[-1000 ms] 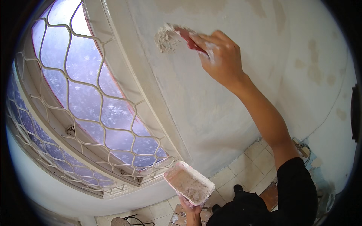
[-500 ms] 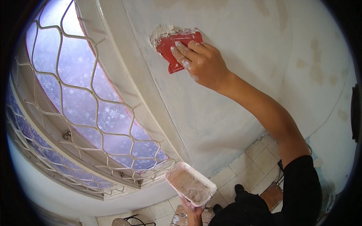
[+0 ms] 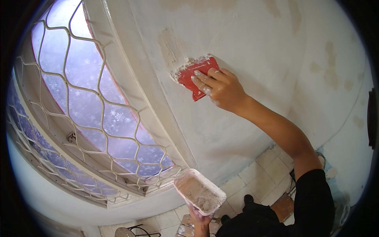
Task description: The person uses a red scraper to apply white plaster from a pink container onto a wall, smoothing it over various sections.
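Note:
My right hand point(image 3: 224, 89) grips a red putty scraper point(image 3: 198, 73), its fingers spread over the flat face. The scraper's far edge, crusted with whitish putty, presses against the pale wall point(image 3: 244, 43). Just beyond that edge, a fresh beige streak of putty point(image 3: 169, 44) marks the wall. Low in the picture, my left hand point(image 3: 200, 216) holds up a rectangular tub point(image 3: 182, 189) from underneath. Beige putty point(image 3: 201, 193) lies inside the tub, and its rim is smeared white. Putty stains my right fingers.
A window with a cream wire grille point(image 3: 102, 96) and frosted snowflake panes runs along the left. Tiled floor point(image 3: 252, 175) shows below, with a round stool point(image 3: 124, 232), a wooden slatted surface point(image 3: 187, 227) beneath the tub and a brown board point(image 3: 283, 207) near my feet.
My right hand has drawn the scraper down and slightly right along the wall, uncovering a beige putty streak behind it. The tub in my left hand stays nearly in place.

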{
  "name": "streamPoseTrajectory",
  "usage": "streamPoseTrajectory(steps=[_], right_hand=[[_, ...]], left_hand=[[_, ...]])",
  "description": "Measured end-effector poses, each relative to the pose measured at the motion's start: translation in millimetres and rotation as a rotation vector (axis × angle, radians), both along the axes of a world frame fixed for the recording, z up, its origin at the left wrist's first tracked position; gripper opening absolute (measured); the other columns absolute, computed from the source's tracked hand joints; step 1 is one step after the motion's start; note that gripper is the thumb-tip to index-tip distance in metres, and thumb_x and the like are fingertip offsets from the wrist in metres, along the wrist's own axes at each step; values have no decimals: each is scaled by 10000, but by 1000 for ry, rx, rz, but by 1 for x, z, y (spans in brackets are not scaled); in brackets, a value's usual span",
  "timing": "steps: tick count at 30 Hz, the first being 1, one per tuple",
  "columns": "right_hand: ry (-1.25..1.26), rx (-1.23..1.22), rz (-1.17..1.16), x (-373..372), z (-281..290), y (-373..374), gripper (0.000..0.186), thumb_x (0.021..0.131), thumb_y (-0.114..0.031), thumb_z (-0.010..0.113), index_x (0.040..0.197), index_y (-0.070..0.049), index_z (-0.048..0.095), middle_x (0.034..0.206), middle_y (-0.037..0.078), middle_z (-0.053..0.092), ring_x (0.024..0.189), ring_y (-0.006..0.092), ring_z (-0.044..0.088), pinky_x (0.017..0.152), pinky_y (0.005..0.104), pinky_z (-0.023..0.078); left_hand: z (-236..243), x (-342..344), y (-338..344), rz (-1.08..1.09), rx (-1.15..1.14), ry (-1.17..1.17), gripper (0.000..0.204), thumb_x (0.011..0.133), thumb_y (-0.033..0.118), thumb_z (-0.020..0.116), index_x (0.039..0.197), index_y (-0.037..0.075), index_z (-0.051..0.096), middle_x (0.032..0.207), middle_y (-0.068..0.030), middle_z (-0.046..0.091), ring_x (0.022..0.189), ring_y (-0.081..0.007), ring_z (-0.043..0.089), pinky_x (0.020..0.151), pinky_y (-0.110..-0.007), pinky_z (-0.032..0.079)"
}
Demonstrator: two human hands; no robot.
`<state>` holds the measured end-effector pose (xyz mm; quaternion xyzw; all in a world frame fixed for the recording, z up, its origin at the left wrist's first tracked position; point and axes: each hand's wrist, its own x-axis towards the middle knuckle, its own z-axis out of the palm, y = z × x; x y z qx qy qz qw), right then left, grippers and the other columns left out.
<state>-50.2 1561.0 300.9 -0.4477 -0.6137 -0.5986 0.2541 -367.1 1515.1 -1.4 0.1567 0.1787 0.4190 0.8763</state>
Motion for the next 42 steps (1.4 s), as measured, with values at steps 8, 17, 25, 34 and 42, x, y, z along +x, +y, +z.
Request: streamPoseTrajectory(steps=[8, 17, 25, 34, 42], right_hand=[[1350, -261, 801, 12, 70, -27, 311, 812, -304, 719, 852, -1, 660, 758, 43, 639, 619, 106, 541, 466, 287, 416], [1533, -444, 1104, 48, 87, 21, 408, 801, -333, 736, 1040, -26, 612, 937, 59, 639, 818, 142, 569, 626, 318, 444], [1519, -352, 765, 62, 68, 22, 394, 807, -352, 723, 955, 8, 663, 874, 73, 654, 746, 128, 576, 628, 301, 473], [1453, -153, 609, 47, 66, -20, 337, 839, -319, 698, 901, 9, 657, 779, 49, 627, 617, 122, 526, 539, 287, 458], [102, 566, -74, -6, 62, 35, 293, 748, -50, 619, 1034, -42, 682, 991, 82, 666, 781, 210, 623, 619, 313, 528]], left_hand=[[-19, -16, -6, -45, 31, -9, 708, 884, 582, 421, 1399, 108, 316, 1311, -141, 473, 1145, -385, 513, 873, -612, 469], [-11, -14, -13, -21, -44, -70, 698, 896, 587, 377, 1404, 114, 305, 1316, -150, 461, 1128, -414, 515, 801, -635, 494], [-24, -14, -5, -39, -19, -78, 733, 878, 611, 390, 1406, 112, 292, 1325, -173, 442, 1116, -441, 511, 761, -650, 499], [-27, -17, -6, -30, -79, -120, 718, 894, 596, 354, 1388, 77, 307, 1289, -195, 471, 1066, -470, 538, 715, -675, 509], [-12, -15, -12, -54, -48, -80, 673, 904, 571, 373, 1379, 96, 335, 1277, -169, 489, 1056, -425, 557, 734, -617, 525]])
